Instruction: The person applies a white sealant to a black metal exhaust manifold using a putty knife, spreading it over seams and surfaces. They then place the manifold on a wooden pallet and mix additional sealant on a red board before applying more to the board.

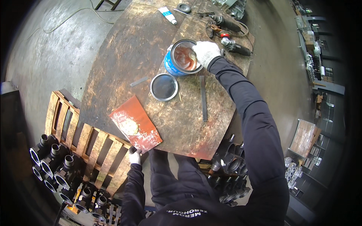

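Note:
My right hand (207,53), in a white glove, is closed at the right rim of a blue can (173,67). The can holds reddish-brown and pale paste; whatever the fingers grip there is hidden. My left hand (135,156), gloved with dark fingertips, is closed on the near corner of a red board (140,109). A lump of pale cream paste (130,127) and whitish smears lie on that board. In front of the can is its round lid (164,87), with a thin stick (180,96) beside it. A dark flat metal strip (203,98) lies to the right.
Angle grinders (238,47) with cords lie at the table's far right. A white-and-blue tube (167,15) and a small wheel (183,8) are at the far edge. A short metal strip (139,81) lies left of the lid. Wooden pallets (90,145) and black metal castings (60,177) stand below left.

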### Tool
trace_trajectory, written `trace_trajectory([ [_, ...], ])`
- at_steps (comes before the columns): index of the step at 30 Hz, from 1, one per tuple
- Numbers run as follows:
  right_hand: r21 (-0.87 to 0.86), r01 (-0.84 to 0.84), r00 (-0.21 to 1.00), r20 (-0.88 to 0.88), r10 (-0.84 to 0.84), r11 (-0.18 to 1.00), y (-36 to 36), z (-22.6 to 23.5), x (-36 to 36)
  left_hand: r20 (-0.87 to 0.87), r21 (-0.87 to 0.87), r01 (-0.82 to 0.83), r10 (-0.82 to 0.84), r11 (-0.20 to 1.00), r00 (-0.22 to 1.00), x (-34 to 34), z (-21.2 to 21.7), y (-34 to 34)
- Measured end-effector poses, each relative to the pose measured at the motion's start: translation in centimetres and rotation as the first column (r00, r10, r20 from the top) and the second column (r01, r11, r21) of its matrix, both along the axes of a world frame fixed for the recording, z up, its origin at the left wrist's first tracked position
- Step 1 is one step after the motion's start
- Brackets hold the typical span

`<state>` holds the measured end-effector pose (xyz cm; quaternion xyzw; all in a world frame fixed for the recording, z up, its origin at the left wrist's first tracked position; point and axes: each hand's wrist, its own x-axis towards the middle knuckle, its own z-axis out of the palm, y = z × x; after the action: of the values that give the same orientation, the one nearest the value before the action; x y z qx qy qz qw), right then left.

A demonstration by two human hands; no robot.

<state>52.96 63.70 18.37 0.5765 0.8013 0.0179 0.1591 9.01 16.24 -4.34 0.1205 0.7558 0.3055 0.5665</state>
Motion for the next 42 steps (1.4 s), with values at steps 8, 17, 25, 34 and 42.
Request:
trace_trajectory([
  [8,-0.26,0.147,0.984,-0.063,-0.169,0.954,-0.1,2.1,0.1,-0.794,-0.015,0.157,-0.107,0.987,0.598,-2.3,6.8,9.2],
  [17,-0.324,0.463,0.811,-0.221,-0.542,0.825,-0.7,-1.7,-1.2,-0.816,-0.151,0.233,-0.255,0.961,0.519,-9.8,6.7,18.9],
  [25,-0.549,0.551,0.305,-0.568,-0.764,0.629,-2.4,-3.3,0.3,0.042,-0.265,0.024,-0.013,0.964,0.999,-3.8,2.5,5.0],
  [34,-0.741,0.477,-0.26,-0.633,-0.729,0.473,-6.2,-3.1,2.2,0.504,-0.089,0.182,-0.113,0.979,0.856,-2.6,7.1,5.8],
  [42,-0.503,0.621,-0.019,-0.776,-0.63,0.601,-6.7,-3.7,1.9,0.734,-0.06,-0.03,0.065,0.998,0.676,0.3,11.9,7.6],
])
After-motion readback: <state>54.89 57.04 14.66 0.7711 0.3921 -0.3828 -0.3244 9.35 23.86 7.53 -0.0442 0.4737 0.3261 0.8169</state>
